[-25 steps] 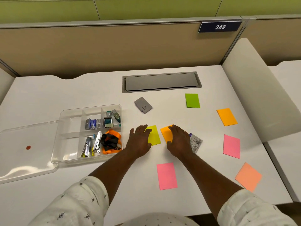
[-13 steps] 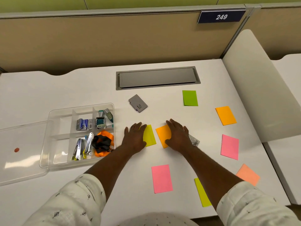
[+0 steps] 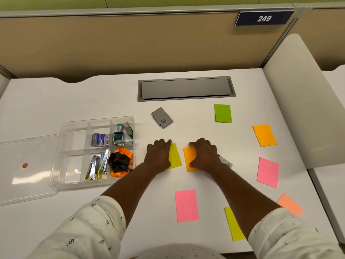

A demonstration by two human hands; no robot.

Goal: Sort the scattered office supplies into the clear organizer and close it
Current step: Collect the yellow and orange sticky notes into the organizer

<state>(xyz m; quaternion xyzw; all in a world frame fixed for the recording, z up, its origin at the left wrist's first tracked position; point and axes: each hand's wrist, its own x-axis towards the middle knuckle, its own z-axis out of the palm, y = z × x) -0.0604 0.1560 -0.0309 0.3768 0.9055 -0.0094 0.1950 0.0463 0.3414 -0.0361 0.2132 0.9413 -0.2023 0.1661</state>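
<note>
The clear organizer [image 3: 97, 120] sits open at the left, its lid [image 3: 28, 165] lying flat beside it. Its compartments hold staple boxes [image 3: 99, 140], stamps [image 3: 121, 135], metal staplers [image 3: 97, 165] and an orange and black lanyard [image 3: 121, 161]. My left hand [image 3: 158, 156] lies palm down on the left edge of a yellow sticky note [image 3: 175, 157]. My right hand [image 3: 205, 156] presses palm down on an orange note [image 3: 189, 157]. A small printed packet [image 3: 226, 162] peeks out under my right wrist.
Loose on the white desk are a grey box [image 3: 162, 117], a green note [image 3: 223, 113], an orange note [image 3: 264, 135], two pink notes [image 3: 267, 171] [image 3: 186, 205], a salmon note [image 3: 289, 203] and a yellow note [image 3: 234, 224]. A grey cable hatch [image 3: 186, 88] lies behind; a white divider [image 3: 298, 109] stands right.
Both hands stay on the yellow and orange notes. More of the orange note shows beside my right hand. The view has tilted down, bringing the near yellow note into sight.
</note>
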